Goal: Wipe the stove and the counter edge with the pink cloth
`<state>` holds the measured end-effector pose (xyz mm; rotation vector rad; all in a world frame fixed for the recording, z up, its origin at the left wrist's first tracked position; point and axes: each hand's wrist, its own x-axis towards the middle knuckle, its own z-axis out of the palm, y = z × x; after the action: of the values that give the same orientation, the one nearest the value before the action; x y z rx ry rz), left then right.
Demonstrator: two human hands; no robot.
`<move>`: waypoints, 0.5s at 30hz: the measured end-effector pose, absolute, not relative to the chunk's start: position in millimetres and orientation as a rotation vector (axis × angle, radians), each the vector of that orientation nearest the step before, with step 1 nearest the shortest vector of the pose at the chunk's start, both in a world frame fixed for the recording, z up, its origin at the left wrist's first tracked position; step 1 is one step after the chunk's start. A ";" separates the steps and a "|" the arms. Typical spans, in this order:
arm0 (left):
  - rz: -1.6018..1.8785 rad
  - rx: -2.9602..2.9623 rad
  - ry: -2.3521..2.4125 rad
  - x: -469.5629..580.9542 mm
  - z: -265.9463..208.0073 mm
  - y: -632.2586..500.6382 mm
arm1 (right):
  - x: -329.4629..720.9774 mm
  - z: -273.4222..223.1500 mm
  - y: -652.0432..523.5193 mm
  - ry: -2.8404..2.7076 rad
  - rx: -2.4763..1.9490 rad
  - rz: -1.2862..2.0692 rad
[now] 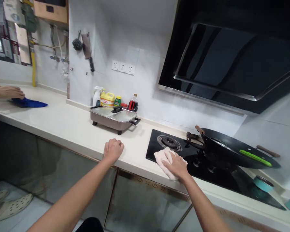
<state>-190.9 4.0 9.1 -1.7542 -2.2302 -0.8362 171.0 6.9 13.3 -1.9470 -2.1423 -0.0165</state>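
My right hand (176, 165) presses a pale pink cloth (163, 158) onto the front left corner of the black gas stove (151, 147). Part of the cloth hangs over the counter's front edge, and its middle is hidden under my palm. Left of the stove, my left hand (113, 149) rests on the white countertop (74, 125) near the front edge, its fingers curled in with nothing seen in them. Behind that hand stands a brownish electric pan (108, 118) with a glass lid. The stove's left burner (169, 142) is just beyond the cloth.
A large wok (222, 148) with a green-edged tool (255, 158) sits on the stove's right side, near a turquoise tin (263, 183). Bottles (107, 99) line the wall. At far left, another person's hand (11, 92) holds a blue cloth (31, 103). The range hood (222, 64) overhangs the stove.
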 end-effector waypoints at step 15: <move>-0.746 -1.758 -2.247 -197.3 17.6 2.3 | 10.8 21.3 -11.2 -2.474 -1.174 0.006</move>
<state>-197.3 2.3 17.6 -1.7582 -2.2466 -0.7458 10.8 -11.2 21.3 -1.1737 -2.4742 0.0057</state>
